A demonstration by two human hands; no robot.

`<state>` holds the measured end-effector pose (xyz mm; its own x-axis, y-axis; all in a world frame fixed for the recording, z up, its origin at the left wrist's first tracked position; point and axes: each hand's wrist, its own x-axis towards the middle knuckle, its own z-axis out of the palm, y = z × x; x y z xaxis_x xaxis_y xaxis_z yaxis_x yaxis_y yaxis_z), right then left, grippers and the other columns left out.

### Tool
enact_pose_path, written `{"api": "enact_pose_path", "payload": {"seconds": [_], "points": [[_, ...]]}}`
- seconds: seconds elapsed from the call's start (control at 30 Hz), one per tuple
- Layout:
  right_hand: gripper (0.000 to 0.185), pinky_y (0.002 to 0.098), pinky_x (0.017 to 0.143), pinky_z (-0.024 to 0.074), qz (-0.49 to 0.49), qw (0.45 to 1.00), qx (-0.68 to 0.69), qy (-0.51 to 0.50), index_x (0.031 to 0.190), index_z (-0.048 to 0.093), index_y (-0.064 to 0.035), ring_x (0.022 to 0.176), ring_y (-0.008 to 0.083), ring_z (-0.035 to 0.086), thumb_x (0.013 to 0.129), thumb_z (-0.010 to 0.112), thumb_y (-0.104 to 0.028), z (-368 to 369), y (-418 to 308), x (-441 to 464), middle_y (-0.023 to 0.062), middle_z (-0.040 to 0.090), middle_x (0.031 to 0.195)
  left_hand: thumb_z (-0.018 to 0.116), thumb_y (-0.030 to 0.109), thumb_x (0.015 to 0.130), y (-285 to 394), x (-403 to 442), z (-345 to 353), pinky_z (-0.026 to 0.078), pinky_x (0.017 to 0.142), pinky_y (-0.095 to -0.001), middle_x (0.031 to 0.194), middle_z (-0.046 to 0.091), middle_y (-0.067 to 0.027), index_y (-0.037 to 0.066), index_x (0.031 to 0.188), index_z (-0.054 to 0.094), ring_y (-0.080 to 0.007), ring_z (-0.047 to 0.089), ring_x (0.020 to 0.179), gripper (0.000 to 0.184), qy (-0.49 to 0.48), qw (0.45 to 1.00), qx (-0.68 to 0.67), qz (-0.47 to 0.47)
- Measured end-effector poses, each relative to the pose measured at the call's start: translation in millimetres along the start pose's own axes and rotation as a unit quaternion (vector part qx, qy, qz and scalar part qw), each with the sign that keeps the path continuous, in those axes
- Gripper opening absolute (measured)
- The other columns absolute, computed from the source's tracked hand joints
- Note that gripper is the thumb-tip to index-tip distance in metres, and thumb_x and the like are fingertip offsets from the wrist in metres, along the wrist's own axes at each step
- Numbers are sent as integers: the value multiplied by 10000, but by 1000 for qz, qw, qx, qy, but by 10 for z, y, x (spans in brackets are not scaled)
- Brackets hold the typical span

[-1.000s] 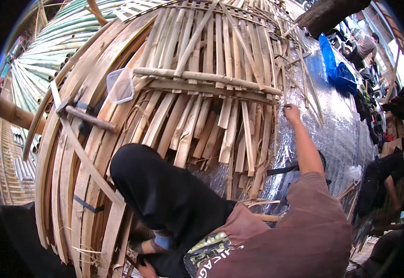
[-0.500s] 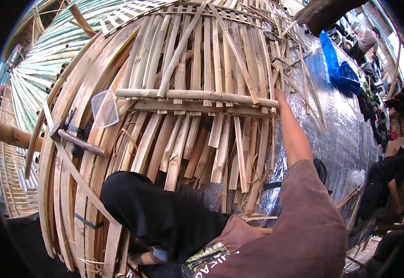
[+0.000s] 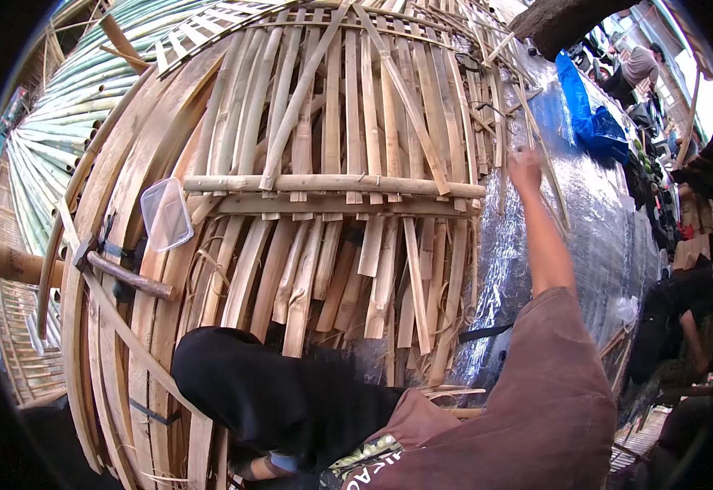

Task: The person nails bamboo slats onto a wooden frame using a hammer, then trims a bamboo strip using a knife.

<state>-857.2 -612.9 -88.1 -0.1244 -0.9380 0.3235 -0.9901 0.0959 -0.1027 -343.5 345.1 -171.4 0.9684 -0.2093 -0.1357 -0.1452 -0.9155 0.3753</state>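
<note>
On the left, a hammer [image 3: 127, 275] lies on long bent wood strips [image 3: 154, 265], its handle pointing right and a bit down. Next is a clear plastic tub [image 3: 167, 215]. The left hand is out of sight.

In the middle, flat bamboo slats [image 3: 351, 106] run up and down, with a round pole [image 3: 332, 185] across them. They look hard and stiff, with rough edges.

Right of them is the right hand [image 3: 525, 170], over the silver sheet [image 3: 597, 237]. Its fingers look curled in, but they are blurry, so I cannot tell if they hold anything. Thin strips [image 3: 558, 200] are close by it. Their long way goes from the top down and a little right. They look light and bendy, and might split, so the middle seems best to hold. Farther right are a blue plastic sheet [image 3: 589, 118] and another person [image 3: 675, 318].
</note>
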Motion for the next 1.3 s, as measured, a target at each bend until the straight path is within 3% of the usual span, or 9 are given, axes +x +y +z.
{"api": "enact_pose_path", "payload": {"seconds": [0.07, 0.27, 0.57, 0.67, 0.73, 0.8, 0.87, 1.17, 1.3], "points": [[436, 483, 907, 494, -32, 989, 39, -139, 1112, 650, -33, 1050, 402, 610, 853, 646, -384, 269, -29, 20, 203, 648, 1114, 691, 231, 852, 432, 27, -68, 479, 909, -431, 1117, 629, -255, -68, 1196, 591, -366, 607, 1020, 466, -18, 1000, 10, -8], [323, 484, 887, 503, 101, 982, -34, -155, 979, 693, -36, 1023, 412, 640, 846, 636, -324, 138, -726, -236, 216, 680, 1061, 674, 300, 866, 879, 7, -177, 492, 880, -429, 1062, 674, -259, -45, 1166, 641, -381, 645, 977, 459, -24, 999, -11, -18], [485, 495, 922, 479, 88, 982, 15, -169, 1245, 467, -22, 1061, 455, 603, 835, 623, -228, 268, -536, -152, 306, 616, 1137, 691, 173, 865, 160, -181, -121, 466, 938, -420, 1164, 598, -254, -93, 1238, 534, -350, 575, 1074, 484, 2, 998, -1, -57], [548, 442, 929, 476, 18, 991, 110, -68, 1300, 423, -25, 1057, 431, 611, 831, 629, -220, 266, -319, -88, 287, 633, 1101, 679, 182, 875, 94, -164, -140, 439, 979, -420, 1201, 591, -274, -91, 1291, 503, -374, 558, 1126, 527, -32, 995, 29, -94], [634, 397, 939, 461, 108, 946, 280, -121, 1342, 373, -17, 1052, 387, 618, 814, 649, -234, 28, -259, -44, 250, 645, 1079, 606, 307, 947, 0, -165, -53, 512, 815, -375, 1003, 631, -178, -59, 1160, 560, -286, 614, 921, 426, 19, 996, 84, -18], [669, 364, 783, 491, 94, 954, 276, -73, 1377, 321, -22, 901, 253, 641, 838, 670, -209, 84, -90, 35, 185, 671, 1022, 629, 280, 921, -72, -101, -16, 510, 815, -392, 997, 649, -200, -59, 1140, 590, -310, 627, 914, 405, 15, 999, 38, -5], [573, 311, 612, 483, 188, 766, 597, -145, 1351, 348, -66, 700, 137, 576, 890, 674, -161, -210, -87, -53, 149, 678, 987, 652, 252, 895, -99, -19, 25, 508, 814, -409, 991, 667, -223, -60, 1121, 621, -335, 640, 906, 386, 10, 1000, -9, 12], [90, 275, 602, 464, 179, 624, 743, -164, 972, 534, -112, 672, 117, 549, 919, 595, -72, -735, -326, -104, 114, 644, 879, 624, 277, 910, 886, -32, -227, 497, 805, -435, 957, 676, -261, -45, 1168, 621, -407, 637, 864, 412, -25, 994, 95, 53], [148, 283, 585, 452, 182, 605, 760, -154, 1003, 512, -85, 672, 146, 546, 899, 608, -42, -967, -591, -287, 136, 637, 874, 593, 210, 919, 587, 4, -71, 489, 832, -440, 1012, 655, -304, -79, 1222, 567, -431, 627, 903, 419, -44, 995, 76, 50]]}}
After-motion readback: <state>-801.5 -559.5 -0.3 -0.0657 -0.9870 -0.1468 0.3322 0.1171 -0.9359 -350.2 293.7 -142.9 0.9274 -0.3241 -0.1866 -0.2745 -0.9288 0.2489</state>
